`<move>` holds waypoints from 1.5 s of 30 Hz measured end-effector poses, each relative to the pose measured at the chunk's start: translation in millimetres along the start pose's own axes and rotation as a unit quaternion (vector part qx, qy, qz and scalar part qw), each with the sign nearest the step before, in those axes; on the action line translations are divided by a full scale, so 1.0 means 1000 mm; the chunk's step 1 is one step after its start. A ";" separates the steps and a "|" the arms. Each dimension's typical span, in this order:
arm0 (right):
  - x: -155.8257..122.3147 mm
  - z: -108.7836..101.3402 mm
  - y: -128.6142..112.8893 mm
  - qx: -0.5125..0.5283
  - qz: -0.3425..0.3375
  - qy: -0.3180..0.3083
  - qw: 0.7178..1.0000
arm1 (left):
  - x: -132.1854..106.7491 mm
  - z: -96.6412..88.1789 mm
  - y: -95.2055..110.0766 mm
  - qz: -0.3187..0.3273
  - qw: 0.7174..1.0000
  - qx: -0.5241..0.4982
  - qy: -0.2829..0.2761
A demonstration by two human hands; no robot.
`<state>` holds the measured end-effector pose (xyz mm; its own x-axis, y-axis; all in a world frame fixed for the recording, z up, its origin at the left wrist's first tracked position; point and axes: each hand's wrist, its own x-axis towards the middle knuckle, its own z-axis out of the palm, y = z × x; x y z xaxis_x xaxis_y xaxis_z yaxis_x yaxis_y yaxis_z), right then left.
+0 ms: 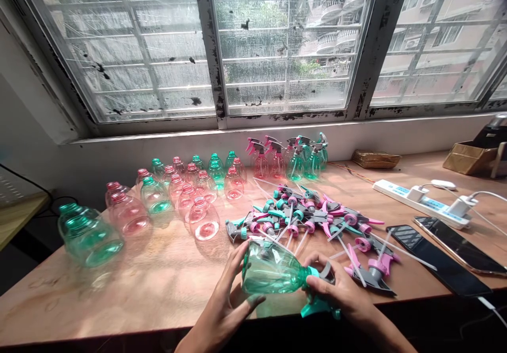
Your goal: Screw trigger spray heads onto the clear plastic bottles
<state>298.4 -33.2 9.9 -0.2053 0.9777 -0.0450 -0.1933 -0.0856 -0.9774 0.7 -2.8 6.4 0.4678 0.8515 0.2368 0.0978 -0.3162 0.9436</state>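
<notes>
A clear green spray bottle [271,269] lies nearly on its side in my hands, above the table's front edge. My left hand [229,289] curves around its base end, with the thumb stretched along the near side. At the neck, my right hand [330,287] grips the turquoise collar of the trigger sprayer [315,308], whose trigger end points downward. The fingers partly cover the sprayer head. Just beyond my hands is a heap of loose pink, turquoise and grey sprayer heads [293,210] with white tubes.
Several open green bottles [93,242] and pink bottles [204,221] stand at the left on the wooden table [158,289]. Assembled spray bottles [277,158] stand by the wall. At right are two phones [439,260], a power strip [420,202] and cables.
</notes>
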 end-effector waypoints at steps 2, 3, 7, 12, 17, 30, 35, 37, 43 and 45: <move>0.001 -0.001 0.002 0.013 0.001 -0.002 1.000 | 0.000 0.002 -0.001 0.001 1.000 -0.007 0.007; 0.001 -0.001 0.002 0.017 0.000 -0.004 1.000 | -0.001 0.003 -0.001 -0.004 1.000 -0.015 0.010; 0.001 -0.001 0.002 0.005 -0.008 -0.005 1.000 | -0.003 0.006 0.007 -0.030 0.998 -0.048 0.012; -0.001 0.001 -0.002 -0.036 -0.011 0.000 0.999 | -0.001 0.002 0.012 -0.007 0.998 -0.057 -0.016; -0.001 0.001 -0.003 -0.017 -0.003 0.004 1.000 | 0.000 -0.001 0.004 0.009 1.000 -0.012 -0.020; 0.000 0.002 -0.002 -0.031 -0.012 0.001 0.999 | -0.003 0.002 0.012 0.026 0.999 0.020 -0.026; 0.000 0.002 -0.003 -0.034 -0.011 0.002 0.999 | -0.005 0.001 0.011 -0.003 0.999 -0.015 -0.030; -0.001 0.003 -0.003 -0.025 -0.008 -0.002 1.000 | -0.005 0.001 0.007 -0.014 0.998 -0.047 -0.040; 0.000 0.001 -0.003 -0.007 -0.011 -0.018 1.000 | -0.004 0.004 0.002 -0.006 0.995 -0.081 -0.049; 0.000 0.001 -0.002 -0.008 -0.014 -0.020 1.000 | -0.004 0.005 0.008 0.000 0.996 -0.066 -0.051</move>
<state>298.3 -33.2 12.0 -0.2377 0.9713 -0.0099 -0.1836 -0.0549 -0.9815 3.6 -11.0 11.6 0.5555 0.8021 0.2193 -0.0164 -0.2531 0.9673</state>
